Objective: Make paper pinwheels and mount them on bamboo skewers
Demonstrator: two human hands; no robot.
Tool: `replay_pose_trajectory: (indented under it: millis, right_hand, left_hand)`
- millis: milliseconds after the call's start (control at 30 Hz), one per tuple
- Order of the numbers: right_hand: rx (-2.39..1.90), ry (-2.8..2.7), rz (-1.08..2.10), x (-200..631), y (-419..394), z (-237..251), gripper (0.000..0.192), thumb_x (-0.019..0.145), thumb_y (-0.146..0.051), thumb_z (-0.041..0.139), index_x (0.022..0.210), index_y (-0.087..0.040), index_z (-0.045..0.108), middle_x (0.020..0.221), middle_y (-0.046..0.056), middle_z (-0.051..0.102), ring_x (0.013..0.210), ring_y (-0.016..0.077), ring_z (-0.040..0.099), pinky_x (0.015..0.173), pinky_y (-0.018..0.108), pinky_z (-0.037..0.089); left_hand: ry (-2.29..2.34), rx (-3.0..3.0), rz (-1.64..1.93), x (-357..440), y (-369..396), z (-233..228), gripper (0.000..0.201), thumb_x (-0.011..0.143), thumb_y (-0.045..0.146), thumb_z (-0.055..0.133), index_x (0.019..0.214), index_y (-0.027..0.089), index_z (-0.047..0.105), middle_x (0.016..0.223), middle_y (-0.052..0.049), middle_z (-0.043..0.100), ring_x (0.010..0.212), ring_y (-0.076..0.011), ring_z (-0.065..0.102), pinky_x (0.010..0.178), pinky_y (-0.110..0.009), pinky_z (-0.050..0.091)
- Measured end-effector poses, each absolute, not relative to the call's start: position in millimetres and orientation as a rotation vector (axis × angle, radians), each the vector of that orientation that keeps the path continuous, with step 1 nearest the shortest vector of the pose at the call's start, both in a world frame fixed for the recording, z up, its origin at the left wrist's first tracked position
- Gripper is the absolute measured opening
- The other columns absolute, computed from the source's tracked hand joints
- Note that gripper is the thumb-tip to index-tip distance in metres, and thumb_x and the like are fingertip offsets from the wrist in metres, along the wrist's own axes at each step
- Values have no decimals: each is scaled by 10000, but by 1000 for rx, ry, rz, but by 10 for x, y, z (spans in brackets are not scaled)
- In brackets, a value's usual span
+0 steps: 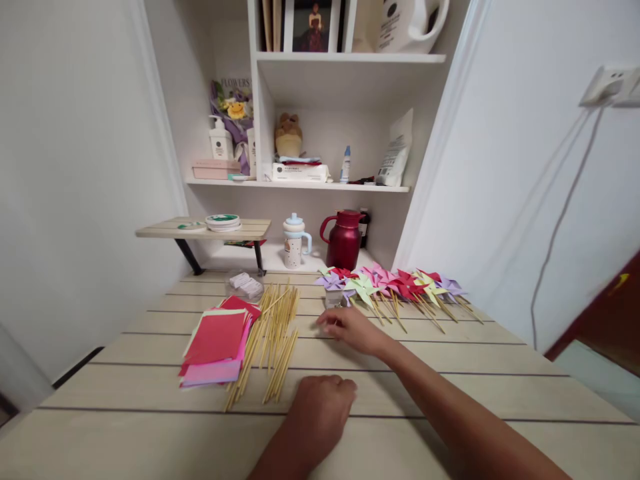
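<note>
Nearest, left hand (pixel 320 407) curled into a loose fist, knuckles down on the counter (pixel 150 433), holding nothing visible. Just beyond, right hand (pixel 353 329) flat, fingers (pixel 327 320) spread apart and empty, reaching left toward the sticks (pixel 273 340) without quite touching them. Sticks lying loose in a fan, too many and too overlapped to count, their left edge touching the paper stack (pixel 217 347).

Likely trouble, as a judgement: a sideways sweep of either hand could scatter the sticks or push them under the paper; the right forearm could drag across the pinwheels (pixel 395 283) behind it.

Counts: one paper stack, sheets uncountable; pinwheels roughly a dozen, overlapping, exact number unclear. Farther back one spouted cup (pixel 295 241), one red jug (pixel 344 239), one small riser shelf (pixel 205 230), then wall shelves with assorted items.
</note>
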State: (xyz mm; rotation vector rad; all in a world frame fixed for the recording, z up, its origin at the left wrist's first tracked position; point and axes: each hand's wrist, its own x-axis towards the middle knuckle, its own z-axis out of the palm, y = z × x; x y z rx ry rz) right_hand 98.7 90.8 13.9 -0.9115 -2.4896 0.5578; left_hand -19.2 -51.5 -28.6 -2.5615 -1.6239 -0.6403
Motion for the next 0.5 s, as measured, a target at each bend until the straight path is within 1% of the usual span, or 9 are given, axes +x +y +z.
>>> replay_pose_trajectory:
  millis: [33,100,167,267,367,433,500]
  right_hand:
    - [-868,-2524,581,945,817,84,227,836,-200,609,1022,-243,732,811,4,720,698,154,633,651,238,451]
    - [-806,-2564,595,859,684,-23,318,783,-191,678,1088,-272,717,855,2,710,761,162,637,707,242,458]
    - [-794,-2558,579,784,615,-122,372,771,-173,685,1128,-277,701,920,16,688,811,170,635,771,259,463]
    - [-824,-2499,549,728,576,-243,304,829,-150,600,1098,-242,706,984,53,654,875,188,634,811,287,472]
    - [-812,-2458,558,754,549,-309,275,872,-150,539,1074,-233,706,1000,66,648,917,198,636,835,301,479]
    - [-793,-2446,580,800,531,-314,255,872,-158,546,1053,-232,710,993,66,657,924,203,640,854,309,480]
    - [-781,-2437,615,845,520,-294,235,865,-163,558,1028,-223,716,978,68,669,915,205,646,856,312,484]
  left_hand:
    - [-1608,-2557,-649,-193,-531,-280,212,878,127,482,808,211,663,731,-6,724,681,-185,682,612,-258,470]
    - [-1556,-2544,-679,-199,-561,-269,203,872,128,490,775,207,650,703,-15,711,675,-192,677,618,-270,471]
    - [-1509,-2514,-730,-213,-589,-254,202,887,145,483,802,211,654,704,-24,709,679,-194,677,627,-280,473]
    - [-1505,-2418,-828,-277,-638,-216,269,947,174,407,943,206,674,738,-45,724,699,-191,686,643,-292,482]
    - [-1530,-2249,-976,-469,-711,-140,333,979,171,345,1108,179,651,878,-83,750,792,-184,700,701,-294,501]
    - [-1446,-2074,-1128,-711,-762,-56,293,965,177,405,1109,182,660,873,-70,744,768,-171,686,699,-281,502]
    - [-1493,-1874,-1135,-1038,-797,53,274,948,168,450,1113,174,669,866,-69,723,782,-184,665,705,-295,502]
